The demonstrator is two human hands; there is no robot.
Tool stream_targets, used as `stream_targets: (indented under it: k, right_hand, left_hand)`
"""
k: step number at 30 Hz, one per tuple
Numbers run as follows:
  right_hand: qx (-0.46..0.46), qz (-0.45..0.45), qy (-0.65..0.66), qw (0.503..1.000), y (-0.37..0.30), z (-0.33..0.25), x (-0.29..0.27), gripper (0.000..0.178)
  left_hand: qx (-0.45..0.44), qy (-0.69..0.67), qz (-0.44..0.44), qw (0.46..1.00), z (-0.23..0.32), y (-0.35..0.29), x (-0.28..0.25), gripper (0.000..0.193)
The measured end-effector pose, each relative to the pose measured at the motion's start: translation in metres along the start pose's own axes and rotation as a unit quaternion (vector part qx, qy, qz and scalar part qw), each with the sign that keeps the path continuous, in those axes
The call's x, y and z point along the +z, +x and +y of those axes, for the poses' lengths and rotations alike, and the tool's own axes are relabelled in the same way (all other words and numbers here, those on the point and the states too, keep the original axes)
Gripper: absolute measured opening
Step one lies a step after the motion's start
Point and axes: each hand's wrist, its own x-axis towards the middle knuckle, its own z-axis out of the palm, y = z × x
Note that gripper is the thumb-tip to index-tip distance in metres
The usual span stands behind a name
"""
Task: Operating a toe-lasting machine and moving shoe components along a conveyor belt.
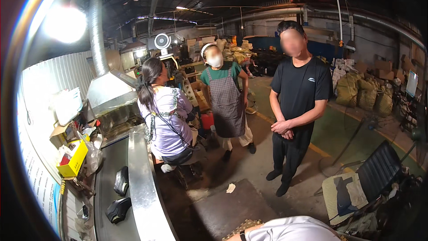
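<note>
Neither of my hands shows in the picture. At the lower edge there is a white-sleeved arm [290,230] with a dark band at its wrist, and its hand is cut off by the frame. A patterned brown cloth [243,227] lies beside that wrist. To the left, two dark shoes, a farther shoe [121,180] and a nearer shoe [118,210], rest apart on a dark conveyor belt [109,158] with a wide metal side rail [145,187].
A person in lilac [167,116] sits by the conveyor. An aproned person [226,107] and a person in black [296,93] stand ahead. A chair [379,169] holding cloth is at right, a yellow box [73,158] at left, sacks [365,91] farther back.
</note>
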Motion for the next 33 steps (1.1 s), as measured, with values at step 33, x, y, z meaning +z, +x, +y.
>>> stream_targets:
  k: [33]
  right_hand:
    - [-0.313,-0.323,-0.39,0.804,0.003,0.052,0.026,0.087]
  left_hand:
    - [-0.522,0.066,0.235,0.817,-0.102,0.031,-0.089,0.043]
